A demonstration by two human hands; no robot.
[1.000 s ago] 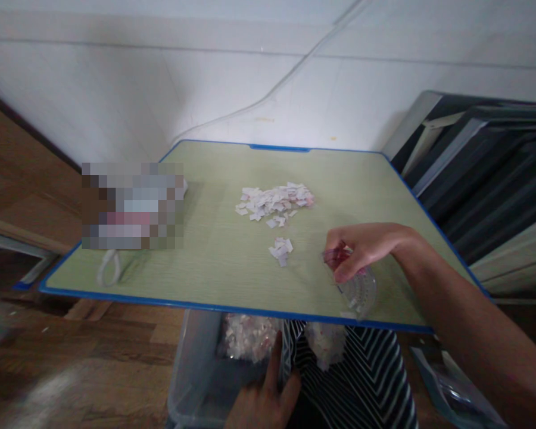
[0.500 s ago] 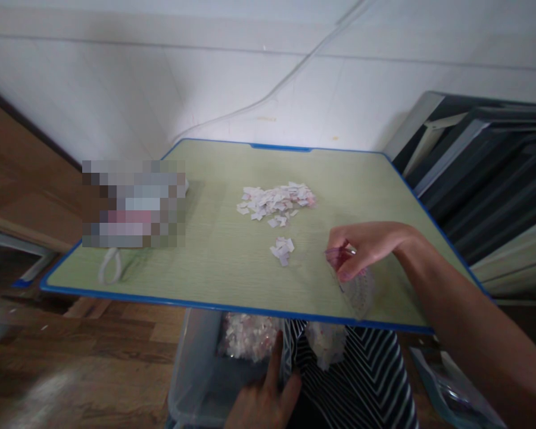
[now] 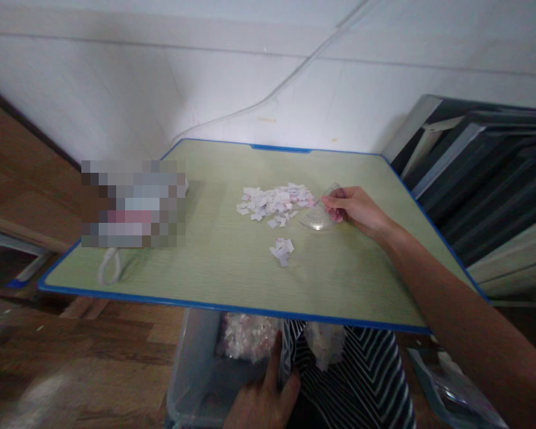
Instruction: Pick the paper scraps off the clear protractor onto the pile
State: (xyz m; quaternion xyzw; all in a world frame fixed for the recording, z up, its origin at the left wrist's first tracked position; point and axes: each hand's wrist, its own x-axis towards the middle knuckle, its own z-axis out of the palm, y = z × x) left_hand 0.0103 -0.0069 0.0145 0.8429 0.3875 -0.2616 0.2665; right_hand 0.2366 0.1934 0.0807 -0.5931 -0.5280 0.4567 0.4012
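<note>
My right hand (image 3: 351, 208) is closed on a clear plastic protractor (image 3: 318, 218), pinched by its upper right part and tilted over the table beside a pile of small white paper pieces (image 3: 272, 201). Something pink shows at the fingertips; I cannot make out what it is. A smaller cluster of paper pieces (image 3: 282, 251) lies nearer the front edge. Below the table, my left hand (image 3: 265, 390) is at the right side of a clear plastic bin (image 3: 196, 381), index finger stretched out and thumb apart. Inside the bin sits a heap of small, shiny wrapped bits (image 3: 252, 336).
The green tabletop (image 3: 205, 256) has a blue rim. A blurred-out object with a white loop (image 3: 110, 266) stands at its left. Whitish material (image 3: 325, 345) lies on the striped cloth over my lap. Dark panels (image 3: 486, 161) lean at right, and a plastic bag (image 3: 455, 387) lies below.
My right hand has moved up and left from the table's front right with the protractor, which is now beside the paper pile. My left hand stays about where it was.
</note>
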